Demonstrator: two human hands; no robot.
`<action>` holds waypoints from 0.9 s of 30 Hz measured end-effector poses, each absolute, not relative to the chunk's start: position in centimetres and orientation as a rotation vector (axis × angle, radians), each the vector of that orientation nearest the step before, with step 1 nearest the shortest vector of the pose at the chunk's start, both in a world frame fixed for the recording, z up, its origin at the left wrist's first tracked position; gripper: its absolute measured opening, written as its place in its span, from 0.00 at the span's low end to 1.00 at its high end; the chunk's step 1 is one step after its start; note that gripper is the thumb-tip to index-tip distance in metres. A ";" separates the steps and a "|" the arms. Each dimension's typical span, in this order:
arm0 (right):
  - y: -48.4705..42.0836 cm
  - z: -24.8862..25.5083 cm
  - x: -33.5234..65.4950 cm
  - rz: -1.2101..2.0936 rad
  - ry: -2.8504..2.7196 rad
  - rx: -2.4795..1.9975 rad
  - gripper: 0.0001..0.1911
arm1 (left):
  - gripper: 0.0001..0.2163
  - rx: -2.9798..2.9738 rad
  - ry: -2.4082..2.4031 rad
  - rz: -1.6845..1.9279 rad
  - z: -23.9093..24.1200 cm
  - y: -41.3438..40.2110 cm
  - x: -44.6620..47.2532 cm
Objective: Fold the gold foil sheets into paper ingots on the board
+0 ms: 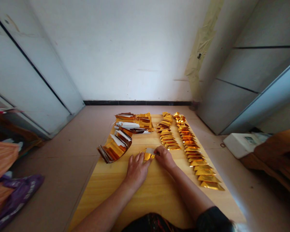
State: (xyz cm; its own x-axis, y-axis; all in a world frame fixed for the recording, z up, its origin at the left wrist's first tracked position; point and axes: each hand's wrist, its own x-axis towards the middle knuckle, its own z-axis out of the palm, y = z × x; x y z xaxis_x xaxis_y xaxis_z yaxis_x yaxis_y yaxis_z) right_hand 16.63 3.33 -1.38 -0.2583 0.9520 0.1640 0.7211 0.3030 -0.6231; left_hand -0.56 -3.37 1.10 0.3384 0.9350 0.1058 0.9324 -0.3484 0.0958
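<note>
A small sheet of gold foil paper [149,157], partly folded with a pale grey side showing, lies on the wooden table [135,199] between my hands. My left hand [137,167] holds its left side against the table, index finger and thumb on the foil and the other fingers stretched forward. At the right edge, my right hand [164,157] pinches the paper with curled fingers. Beyond my left hand is a curved stack of gold foil sheets [116,146]. Folded gold foil pieces stand in one shorter row [168,135] and one longer row [192,149] on the right.
More foil sheets with white paper [128,125] lie at the table's far edge. A white wall [135,64] stands beyond. A purple bag [21,196] is on the floor at left; a white box [240,145] and grey cabinet [232,83] are at right.
</note>
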 end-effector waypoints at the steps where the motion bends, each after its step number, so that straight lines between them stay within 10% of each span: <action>1: 3.4 -1.5 16.7 0.587 -2.056 -1.481 0.10 | 0.17 2.552 1.788 0.225 1.1 -3.4 -0.6; 27: 3.8 2.3 14.6 0.485 -2.152 -1.965 0.08 | 0.17 2.637 1.632 0.317 1.1 -2.6 -1.8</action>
